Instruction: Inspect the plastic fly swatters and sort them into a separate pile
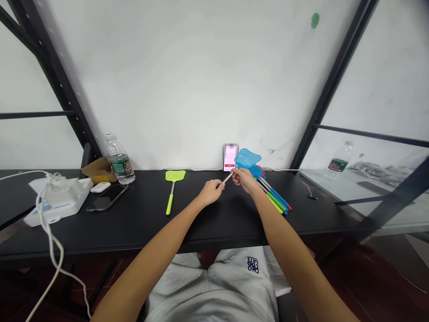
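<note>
Above the black table I hold a blue fly swatter (248, 158) with a mesh head and a thin metal shaft. My left hand (212, 191) is closed around its lower end, which the fingers hide. Higher up, near the head, my right hand (244, 178) pinches the shaft. Beyond my right wrist lies a pile of fly swatters (275, 197) with yellow, green, blue and red-tipped handles; my right hand partly covers their heads. A lime-green fly swatter (170, 203) rests by itself to the left of my left hand, head toward the wall.
A phone with a lit screen (230, 161) leans against the wall. At the left are a water bottle (121, 163), a cardboard box (99, 170), a dark phone (107, 198), a white case (100, 187) and a power strip (72, 208) with cables. Black metal posts (330, 89) flank the table (140, 228).
</note>
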